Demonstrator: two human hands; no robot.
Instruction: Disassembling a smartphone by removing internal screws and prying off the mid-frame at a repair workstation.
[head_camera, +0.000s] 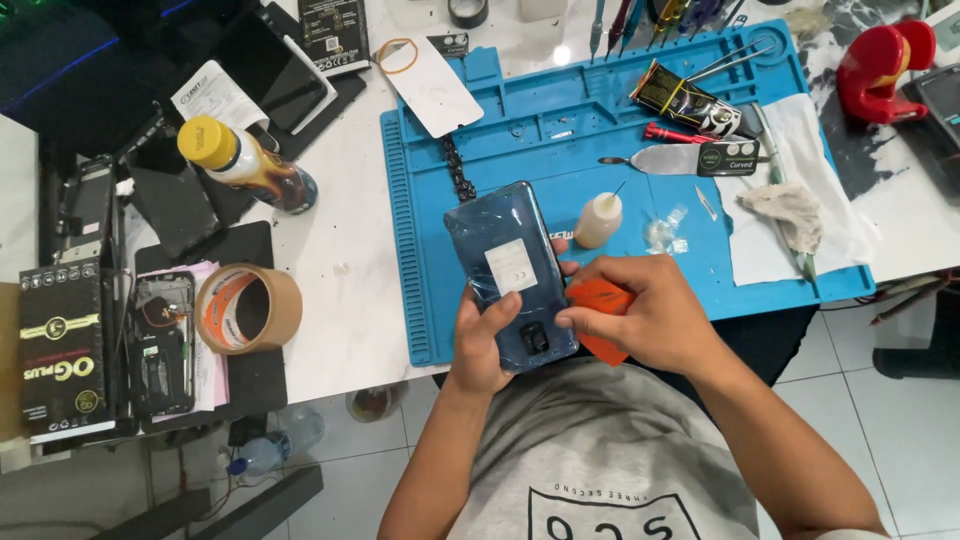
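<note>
Gripping a dark blue phone (510, 272) back-side up, the left hand (482, 340) wraps its fingers round the lower left edge of the handset, thumb on the rear panel near the camera block. The right hand (645, 312) is closed on an orange pick (598, 318), pinched between thumb and fingers and pressed against the phone's right edge. Phone and hands sit over the near edge of a blue repair mat (520, 130), which covers the middle of the white worktop (340, 260).

Just beyond the right hand, a small squeeze bottle (599, 220) with a needle tip stands on the mat, with a scrap of clear plastic (666, 233) beside it. Farther toward the mat's far right corner lie a flat metal spatula (672, 158), a red-handled tool (668, 133), a glue tube (690, 103) and tweezers (728, 60). A white cloth (790, 212) rests over the mat's right edge.

Left of the mat, a roll of brown tape (248, 308) sits near the worktop's near edge, and a bottle with a yellow cap (245, 165) lies on its side farther back. Opened phones and parts (160, 340) and a black box (60, 350) crowd the left end. A red object (880, 70) stands at the far right corner.
</note>
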